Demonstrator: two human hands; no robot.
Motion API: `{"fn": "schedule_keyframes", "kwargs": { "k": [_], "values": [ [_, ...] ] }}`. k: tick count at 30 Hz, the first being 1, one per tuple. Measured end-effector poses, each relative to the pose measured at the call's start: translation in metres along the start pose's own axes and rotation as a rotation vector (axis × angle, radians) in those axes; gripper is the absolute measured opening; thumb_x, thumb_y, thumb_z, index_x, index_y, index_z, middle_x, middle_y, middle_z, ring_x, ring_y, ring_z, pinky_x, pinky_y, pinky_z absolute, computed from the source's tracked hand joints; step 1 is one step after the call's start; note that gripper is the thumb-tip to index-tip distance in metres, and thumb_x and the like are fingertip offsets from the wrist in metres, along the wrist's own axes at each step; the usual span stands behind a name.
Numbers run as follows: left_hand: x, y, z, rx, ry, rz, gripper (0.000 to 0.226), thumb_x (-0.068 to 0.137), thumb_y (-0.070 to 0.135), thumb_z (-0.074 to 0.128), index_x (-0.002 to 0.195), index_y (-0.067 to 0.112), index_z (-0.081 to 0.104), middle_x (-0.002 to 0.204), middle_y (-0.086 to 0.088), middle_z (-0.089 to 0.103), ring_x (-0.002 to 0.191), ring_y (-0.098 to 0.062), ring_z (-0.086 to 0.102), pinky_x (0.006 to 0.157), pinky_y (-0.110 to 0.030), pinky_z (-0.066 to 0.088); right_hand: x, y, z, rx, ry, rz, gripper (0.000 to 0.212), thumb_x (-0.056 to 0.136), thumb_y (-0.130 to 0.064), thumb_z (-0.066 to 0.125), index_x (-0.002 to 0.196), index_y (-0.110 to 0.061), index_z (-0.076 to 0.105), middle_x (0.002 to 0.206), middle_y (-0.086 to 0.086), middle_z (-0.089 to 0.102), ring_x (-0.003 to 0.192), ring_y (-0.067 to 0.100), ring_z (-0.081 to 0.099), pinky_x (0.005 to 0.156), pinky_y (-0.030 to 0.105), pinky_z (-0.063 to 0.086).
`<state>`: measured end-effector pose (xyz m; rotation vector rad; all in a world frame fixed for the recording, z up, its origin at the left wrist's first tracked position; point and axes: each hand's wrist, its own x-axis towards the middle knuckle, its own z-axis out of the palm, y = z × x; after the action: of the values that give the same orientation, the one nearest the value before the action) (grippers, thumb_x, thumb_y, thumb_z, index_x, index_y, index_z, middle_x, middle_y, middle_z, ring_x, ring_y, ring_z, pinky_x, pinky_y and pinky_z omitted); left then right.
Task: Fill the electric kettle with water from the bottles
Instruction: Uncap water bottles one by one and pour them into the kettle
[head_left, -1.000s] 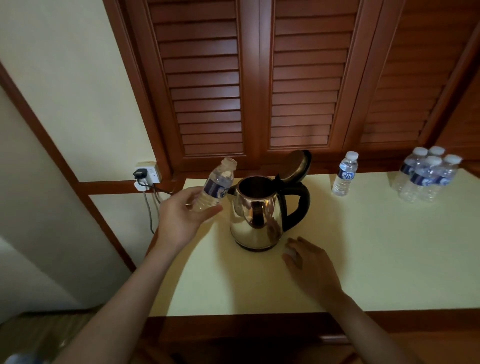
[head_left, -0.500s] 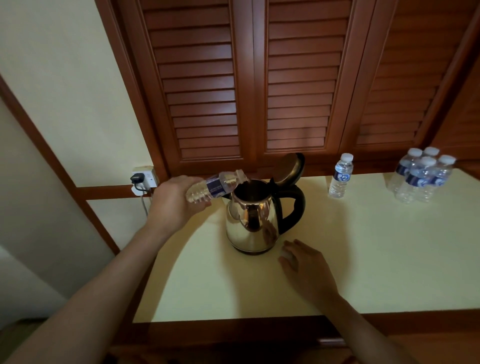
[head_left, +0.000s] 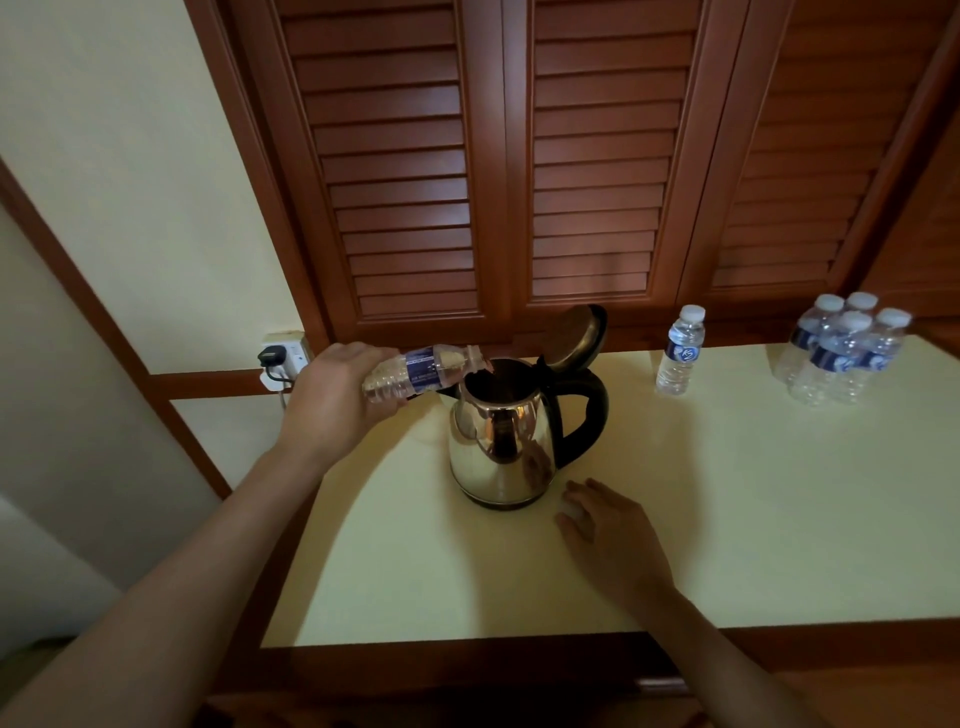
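I observe the left hand (head_left: 337, 400) gripping an uncapped water bottle (head_left: 421, 370) around its lower half, fingers curled round it. The bottle lies almost level, its neck over the rim of the electric kettle (head_left: 501, 441) on the spout side. I cannot make out a stream of water.

The kettle, polished steel with a black handle, stands upright on the pale yellow tabletop (head_left: 753, 519), its hinged lid (head_left: 576, 335) tipped up and back.

The right hand (head_left: 613, 535) rests palm down on the tabletop just in front of the kettle's base, fingers flat and relaxed. A small white object (head_left: 571, 512) shows beneath its fingertips; I cannot tell what it is.

One capped bottle (head_left: 680, 351) stands alone at the back, right of the kettle. A cluster of four capped bottles (head_left: 841, 353) stands further right, well apart from the kettle.

A wall socket (head_left: 285, 358) with a black plug sits behind the left hand. Louvred wooden doors (head_left: 519, 156) run along the back.
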<state>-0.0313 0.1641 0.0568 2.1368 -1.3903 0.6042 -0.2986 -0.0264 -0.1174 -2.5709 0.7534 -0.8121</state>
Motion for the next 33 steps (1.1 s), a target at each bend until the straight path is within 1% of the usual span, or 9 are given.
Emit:
{"fn": "schedule_keyframes", "kwargs": {
  "k": [4,7,12,17,19,25,30,33],
  "values": [
    [0.0003,-0.0001,-0.0005,0.016,0.009,0.008,0.059,0.068,0.021,0.092,0.123,0.015,0.070,0.110,-0.004,0.072,0.097,-0.026,0.063,0.078,-0.031,0.044,0.0000,0.0014,0.0014,-0.006,-0.003,-0.009,0.038,0.086,-0.034,0.065,0.120,-0.016,0.068,0.120,0.002,0.070,0.122,0.021,0.059,0.097,0.042,0.051],
    [0.0008,-0.0007,-0.0009,0.027,0.014,0.015,0.059,0.069,0.020,0.092,0.123,0.015,0.070,0.109,-0.004,0.072,0.096,-0.026,0.062,0.077,-0.029,0.041,0.0002,0.0007,0.0009,0.001,0.008,-0.011,0.037,0.085,-0.029,0.070,0.119,-0.014,0.069,0.120,0.003,0.070,0.120,0.021,0.061,0.096,0.043,0.052],
    [0.0015,-0.0022,-0.0014,0.035,0.009,0.029,0.059,0.068,0.018,0.091,0.123,0.015,0.069,0.111,-0.004,0.072,0.096,-0.025,0.062,0.077,-0.030,0.041,0.0007,0.0002,0.0003,0.000,-0.007,0.008,0.038,0.087,-0.032,0.067,0.123,-0.017,0.067,0.123,0.001,0.069,0.125,0.019,0.057,0.101,0.042,0.048],
    [0.0017,-0.0024,-0.0027,0.025,0.010,0.037,0.058,0.068,0.014,0.091,0.122,0.014,0.070,0.110,-0.005,0.072,0.096,-0.028,0.063,0.077,-0.033,0.045,0.0007,0.0013,-0.0002,-0.004,-0.027,-0.002,0.040,0.089,-0.035,0.062,0.124,-0.017,0.065,0.124,0.000,0.067,0.127,0.018,0.055,0.102,0.042,0.047],
    [0.0018,-0.0014,-0.0040,0.024,0.014,0.043,0.057,0.068,0.012,0.090,0.121,0.013,0.070,0.110,-0.006,0.072,0.096,-0.029,0.063,0.077,-0.033,0.045,0.0012,0.0008,-0.0005,-0.008,-0.024,0.002,0.039,0.089,-0.034,0.064,0.124,-0.017,0.066,0.124,0.000,0.068,0.126,0.018,0.055,0.102,0.041,0.047],
    [0.0023,0.0002,-0.0067,0.033,0.013,0.056,0.057,0.067,0.010,0.090,0.121,0.012,0.070,0.110,-0.006,0.073,0.096,-0.029,0.062,0.075,-0.030,0.041,0.0002,0.0008,0.0003,0.004,-0.029,0.019,0.040,0.089,-0.035,0.062,0.126,-0.018,0.065,0.126,-0.002,0.067,0.129,0.016,0.053,0.104,0.041,0.046],
    [0.0029,0.0007,-0.0064,0.030,0.013,0.056,0.055,0.069,0.013,0.090,0.121,0.014,0.070,0.112,-0.005,0.072,0.099,-0.029,0.062,0.078,-0.030,0.042,0.0001,-0.0009,-0.0013,0.005,-0.018,0.012,0.039,0.088,-0.036,0.059,0.121,-0.017,0.067,0.124,-0.002,0.068,0.127,0.018,0.055,0.102,0.041,0.047],
    [0.0040,0.0010,-0.0083,0.027,0.016,0.053,0.055,0.070,0.014,0.090,0.122,0.014,0.070,0.113,-0.005,0.072,0.102,-0.028,0.061,0.079,-0.030,0.042,-0.0001,0.0003,-0.0006,0.006,-0.030,0.016,0.041,0.090,-0.038,0.057,0.125,-0.019,0.066,0.126,-0.004,0.067,0.129,0.015,0.052,0.104,0.040,0.046]
  ]
}}
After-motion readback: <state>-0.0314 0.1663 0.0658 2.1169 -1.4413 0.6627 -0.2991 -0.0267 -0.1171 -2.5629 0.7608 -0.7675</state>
